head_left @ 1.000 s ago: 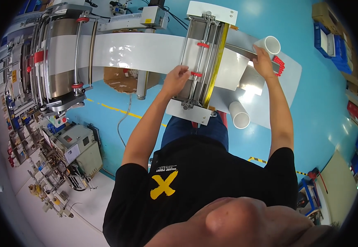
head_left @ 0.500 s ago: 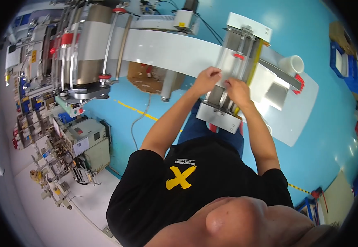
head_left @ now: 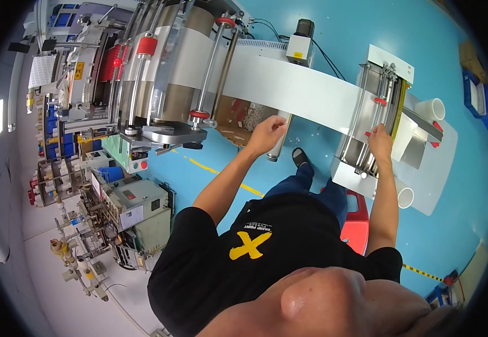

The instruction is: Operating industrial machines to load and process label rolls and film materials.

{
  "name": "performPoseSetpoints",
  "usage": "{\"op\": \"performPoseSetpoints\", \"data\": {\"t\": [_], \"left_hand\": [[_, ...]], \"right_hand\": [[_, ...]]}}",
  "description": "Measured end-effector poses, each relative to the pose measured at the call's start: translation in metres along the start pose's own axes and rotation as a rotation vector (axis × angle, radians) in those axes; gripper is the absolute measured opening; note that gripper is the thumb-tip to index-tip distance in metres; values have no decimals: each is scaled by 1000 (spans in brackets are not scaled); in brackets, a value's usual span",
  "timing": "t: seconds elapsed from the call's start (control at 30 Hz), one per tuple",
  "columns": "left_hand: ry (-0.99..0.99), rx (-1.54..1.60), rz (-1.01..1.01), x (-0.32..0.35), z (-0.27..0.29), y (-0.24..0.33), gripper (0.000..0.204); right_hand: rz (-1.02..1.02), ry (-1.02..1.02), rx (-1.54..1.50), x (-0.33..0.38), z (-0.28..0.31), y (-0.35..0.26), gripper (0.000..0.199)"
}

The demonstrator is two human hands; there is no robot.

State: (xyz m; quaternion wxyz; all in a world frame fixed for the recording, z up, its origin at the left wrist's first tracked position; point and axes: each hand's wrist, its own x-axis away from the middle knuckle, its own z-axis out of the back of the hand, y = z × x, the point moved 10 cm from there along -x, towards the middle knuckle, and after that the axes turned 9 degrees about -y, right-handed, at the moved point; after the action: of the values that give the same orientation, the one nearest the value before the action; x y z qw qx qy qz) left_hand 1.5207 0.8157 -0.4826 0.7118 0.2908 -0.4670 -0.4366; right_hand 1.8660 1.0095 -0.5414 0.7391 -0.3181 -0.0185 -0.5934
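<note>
My right hand [head_left: 380, 144] is over the roller unit [head_left: 353, 178] at the right end of the white web [head_left: 303, 92]. Its fingers are closed at a small red collar [head_left: 369, 133] on one of the unit's metal rods; their tips are partly hidden. A second red collar [head_left: 380, 101] sits farther up. My left hand [head_left: 270, 135] is raised beside a grey roller [head_left: 276, 150] below the web's near edge, fingers curled together. What they hold, if anything, does not show. The web runs left to a large drum [head_left: 178, 102].
Red collars [head_left: 199, 114] and rods surround the drum. A grey sheet [head_left: 435, 168] extends right of the roller unit, with white tubes [head_left: 404, 197] near it. Behind my legs is a red stool [head_left: 356, 227]. Below the web stands an open cardboard box [head_left: 235, 121].
My hands have moved apart: the left has left the roller unit and gone leftward, while the right stays on it. My body and view have turned and shifted left, showing the red stool.
</note>
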Motion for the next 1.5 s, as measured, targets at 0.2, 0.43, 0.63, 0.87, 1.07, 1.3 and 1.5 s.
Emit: {"op": "performPoseSetpoints", "data": {"t": [0.2,0.43,0.63,0.87,1.07,1.3,1.5], "left_hand": [[142,-175,-45,62,68,38,26],[668,-466,-385,168,146,122,7],[882,-517,-234,226,166,108,10],[894,-423,39,291,163,21,18],[859,-376,414,336,213,-125,31],[891,-640,453,368,330,-218,38],[996,-763,509,411,428,-245,46]], "right_hand": [[-21,-23,-12,8,-2,11,21],[279,55,-195,66,-2,-46,15],[836,-135,-265,148,-68,-144,10],[1031,-402,63,172,-130,-151,16],[1062,-347,155,172,-138,-148,12],[921,-192,347,168,-141,-155,11],[763,6,353,157,-130,-143,8]]}}
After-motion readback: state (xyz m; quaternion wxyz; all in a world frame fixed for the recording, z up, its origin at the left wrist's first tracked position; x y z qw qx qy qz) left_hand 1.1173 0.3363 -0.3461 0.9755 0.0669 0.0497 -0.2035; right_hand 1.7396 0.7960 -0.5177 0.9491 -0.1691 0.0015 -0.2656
